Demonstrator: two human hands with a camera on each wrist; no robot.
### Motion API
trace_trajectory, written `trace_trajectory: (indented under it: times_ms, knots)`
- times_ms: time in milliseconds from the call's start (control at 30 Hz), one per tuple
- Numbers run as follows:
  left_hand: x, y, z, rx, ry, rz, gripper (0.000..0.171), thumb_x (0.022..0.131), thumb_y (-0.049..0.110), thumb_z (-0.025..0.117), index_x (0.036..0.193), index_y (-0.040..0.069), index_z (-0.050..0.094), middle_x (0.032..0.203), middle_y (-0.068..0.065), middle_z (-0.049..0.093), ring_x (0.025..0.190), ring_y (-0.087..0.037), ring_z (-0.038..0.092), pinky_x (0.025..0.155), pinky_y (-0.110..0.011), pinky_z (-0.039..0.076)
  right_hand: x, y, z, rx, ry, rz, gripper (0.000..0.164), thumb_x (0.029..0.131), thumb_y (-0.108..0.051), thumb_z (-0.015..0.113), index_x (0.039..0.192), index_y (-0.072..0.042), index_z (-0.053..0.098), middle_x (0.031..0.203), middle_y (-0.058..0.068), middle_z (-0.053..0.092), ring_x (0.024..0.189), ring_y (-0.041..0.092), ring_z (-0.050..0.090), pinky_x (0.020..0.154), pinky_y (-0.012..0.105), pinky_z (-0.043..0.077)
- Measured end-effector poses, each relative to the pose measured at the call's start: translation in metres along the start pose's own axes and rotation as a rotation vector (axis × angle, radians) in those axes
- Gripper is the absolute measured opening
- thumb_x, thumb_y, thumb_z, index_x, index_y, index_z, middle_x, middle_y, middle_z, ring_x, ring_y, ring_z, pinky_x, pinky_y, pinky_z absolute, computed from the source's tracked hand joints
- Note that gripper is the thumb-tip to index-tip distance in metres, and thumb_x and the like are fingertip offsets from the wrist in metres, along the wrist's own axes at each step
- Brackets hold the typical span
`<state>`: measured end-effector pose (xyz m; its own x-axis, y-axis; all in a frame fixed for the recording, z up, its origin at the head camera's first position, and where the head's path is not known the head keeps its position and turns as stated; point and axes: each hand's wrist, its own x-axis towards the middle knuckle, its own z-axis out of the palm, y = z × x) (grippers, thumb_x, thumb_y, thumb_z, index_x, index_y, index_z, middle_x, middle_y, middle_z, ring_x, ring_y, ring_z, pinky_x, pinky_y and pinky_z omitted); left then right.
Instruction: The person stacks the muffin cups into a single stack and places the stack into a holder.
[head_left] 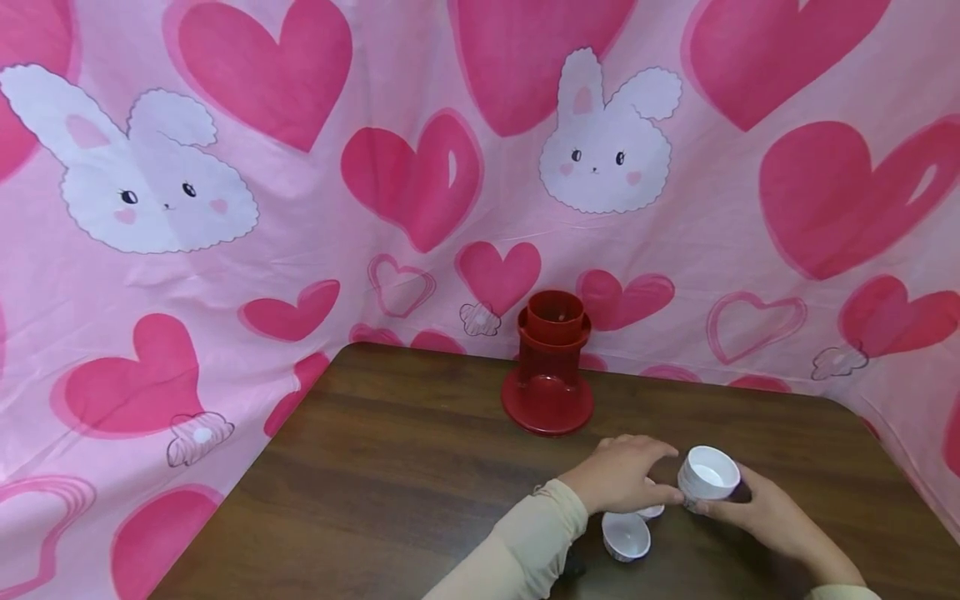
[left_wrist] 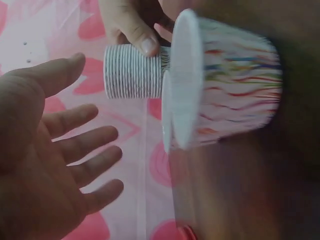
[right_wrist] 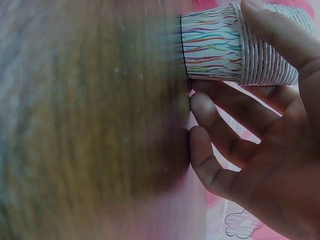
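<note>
Nested paper cups form a stack (head_left: 707,477) on the table's right side, white with colourful wavy lines (right_wrist: 212,45) on the lowest cup. My right hand (head_left: 776,512) grips this stack, thumb across the rims and fingers behind it. To its left my left hand (head_left: 626,472) hovers, fingers spread and nothing held, as the left wrist view shows. Below that hand stands a single paper cup (head_left: 627,537), mouth up. Another white cup (head_left: 651,511) sits just behind it, mostly hidden by the left hand.
A red plastic stand (head_left: 550,404) with a round base and a ringed cylinder (head_left: 555,321) on top is at the table's back. A pink heart-and-rabbit cloth (head_left: 420,183) hangs behind the brown wooden table (head_left: 360,483). Something dark (head_left: 573,567) lies by the left sleeve.
</note>
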<state>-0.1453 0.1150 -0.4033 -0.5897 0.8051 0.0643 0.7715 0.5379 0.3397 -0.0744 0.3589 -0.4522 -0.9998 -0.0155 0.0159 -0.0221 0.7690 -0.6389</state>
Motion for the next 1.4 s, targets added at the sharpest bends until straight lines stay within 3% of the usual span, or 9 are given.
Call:
trace_trajectory:
  times_ms: [100, 200, 333, 433, 800, 1067, 1400]
  knots:
    - [-0.02, -0.005, -0.003, -0.02, 0.036, 0.02, 0.044, 0.095, 0.048, 0.066, 0.134, 0.028, 0.064, 0.13, 0.016, 0.06, 0.121, -0.003, 0.051, 0.101, -0.026, 0.039, 0.001, -0.002, 0.0, -0.002, -0.004, 0.009, 0.077, 0.086, -0.032, 0.081, 0.136, 0.015, 0.047, 0.113, 0.019, 0.067, 0.101, 0.031, 0.061, 0.083, 0.05, 0.049]
    - [-0.037, -0.009, -0.001, -0.007, 0.067, 0.033, 0.035, 0.094, 0.045, 0.068, 0.124, 0.027, 0.07, 0.117, 0.016, 0.063, 0.107, 0.0, 0.054, 0.091, -0.018, 0.042, 0.0, -0.002, 0.0, -0.008, -0.009, 0.024, 0.078, 0.086, -0.033, 0.081, 0.136, 0.016, 0.046, 0.114, 0.02, 0.067, 0.102, 0.032, 0.061, 0.085, 0.052, 0.048]
    - [-0.055, -0.015, 0.005, 0.037, 0.083, 0.007, 0.028, 0.093, 0.046, 0.071, 0.112, 0.026, 0.073, 0.101, 0.015, 0.062, 0.088, 0.002, 0.054, 0.074, -0.013, 0.043, -0.001, -0.002, 0.0, -0.027, -0.011, 0.033, 0.08, 0.086, -0.035, 0.08, 0.136, 0.017, 0.045, 0.115, 0.022, 0.066, 0.104, 0.036, 0.061, 0.087, 0.058, 0.048]
    - [-0.063, -0.02, 0.01, 0.055, 0.067, -0.016, 0.028, 0.092, 0.048, 0.071, 0.11, 0.026, 0.073, 0.098, 0.015, 0.062, 0.086, 0.003, 0.055, 0.071, -0.015, 0.044, -0.002, -0.001, 0.0, -0.042, 0.0, 0.031, 0.081, 0.086, -0.036, 0.08, 0.135, 0.017, 0.045, 0.114, 0.023, 0.066, 0.104, 0.037, 0.061, 0.088, 0.061, 0.047]
    - [-0.065, -0.014, 0.026, 0.047, -0.079, 0.007, 0.043, 0.089, 0.054, 0.072, 0.123, 0.029, 0.067, 0.103, 0.019, 0.061, 0.084, 0.007, 0.053, 0.071, -0.012, 0.042, -0.002, 0.0, 0.0, -0.031, -0.022, 0.045, 0.082, 0.087, -0.036, 0.079, 0.135, 0.019, 0.043, 0.116, 0.026, 0.064, 0.108, 0.043, 0.06, 0.09, 0.066, 0.045]
    - [-0.067, -0.006, 0.033, 0.106, -0.1, 0.046, 0.069, 0.079, 0.059, 0.08, 0.139, 0.03, 0.059, 0.131, 0.02, 0.058, 0.111, 0.006, 0.055, 0.084, -0.013, 0.043, -0.001, -0.001, 0.001, -0.021, -0.005, 0.024, 0.081, 0.086, -0.034, 0.08, 0.136, 0.019, 0.044, 0.115, 0.026, 0.065, 0.106, 0.043, 0.061, 0.089, 0.067, 0.044]
    - [-0.068, -0.003, 0.035, 0.139, -0.147, 0.09, 0.065, 0.079, 0.051, 0.083, 0.137, 0.031, 0.06, 0.129, 0.021, 0.058, 0.102, 0.005, 0.056, 0.078, -0.013, 0.043, -0.002, 0.0, 0.003, -0.051, 0.021, -0.009, 0.077, 0.085, -0.033, 0.082, 0.133, 0.017, 0.049, 0.111, 0.019, 0.067, 0.101, 0.034, 0.062, 0.084, 0.053, 0.049]
